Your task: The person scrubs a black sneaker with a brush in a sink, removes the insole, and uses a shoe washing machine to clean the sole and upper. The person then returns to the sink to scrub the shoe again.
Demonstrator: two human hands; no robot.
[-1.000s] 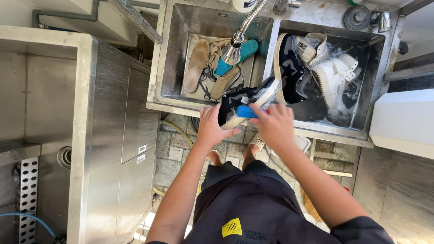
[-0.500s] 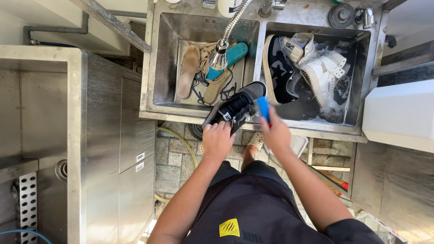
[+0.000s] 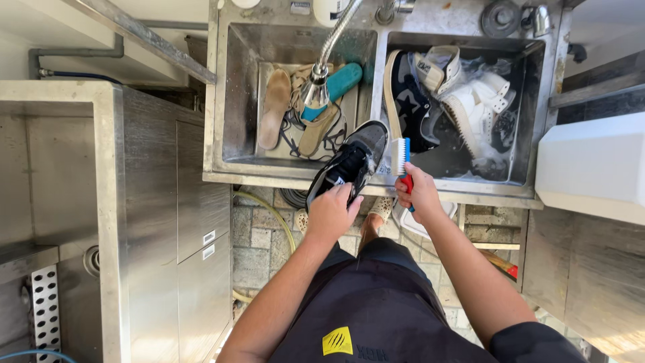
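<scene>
the left hand point(image 3: 331, 212) is gripping the heel end of a black sneaker point(image 3: 351, 163), fingers closed around it, and is holding it tilted over the front rim of the double steel sink point(image 3: 289, 180), toe pointing up toward the divider between the two basins. the right hand point(image 3: 420, 191) is closed around the red handle of a scrub brush point(image 3: 402, 161), whose blue head and white bristles are sitting just beside the sneaker's toe, bristles facing the shoe; whether they are touching it is hard to tell. in the left basin, tan insoles point(image 3: 274, 107), a teal brush point(image 3: 336, 87) and loose laces are lying under the hanging spray head point(image 3: 314, 93). in the right basin, a dark sneaker point(image 3: 408, 101) and white high-top shoes point(image 3: 474, 101) are lying in soapy water.
</scene>
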